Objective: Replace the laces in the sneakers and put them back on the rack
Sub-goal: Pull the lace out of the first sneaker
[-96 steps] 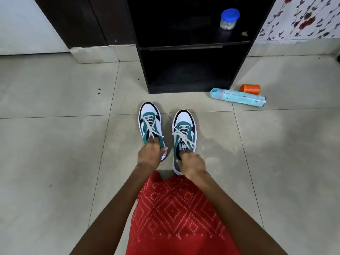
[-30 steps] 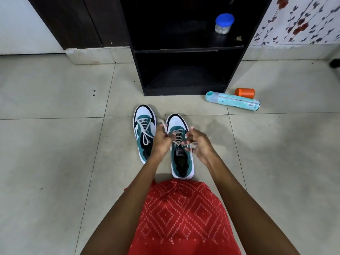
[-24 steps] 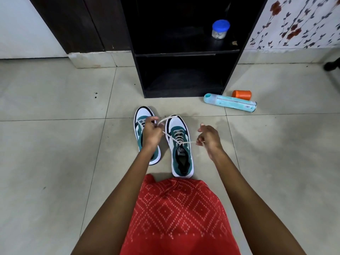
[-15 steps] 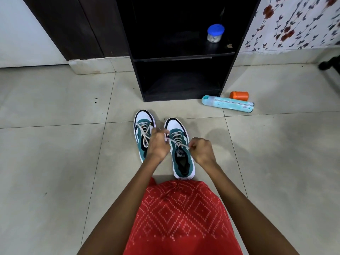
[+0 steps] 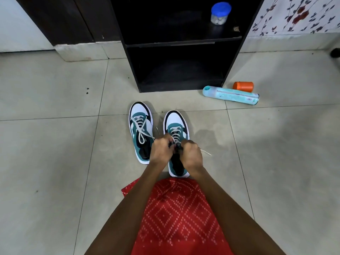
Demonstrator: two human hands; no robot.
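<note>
Fingers (image 5: 166,139) of left hand (image 5: 160,151) and right hand (image 5: 191,157) curled tight, pinching white lace (image 5: 175,133) at top eyelets of nearer sneaker (image 5: 175,119). Loose lace end stuck out past right hand. Other sneaker (image 5: 140,115) stood just beside, laced. Both on tiled floor (image 5: 55,144), toes toward black rack (image 5: 182,43). Blue-lidded jar (image 5: 220,13) sat on rack shelf; teal can (image 5: 230,95) and orange cylinder (image 5: 243,86) lay on floor right of rack.

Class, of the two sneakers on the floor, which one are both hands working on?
The right sneaker, nearer the teal bottle: left hand and right hand both grip its lace; the left sneaker lies with lace unheld.
</note>
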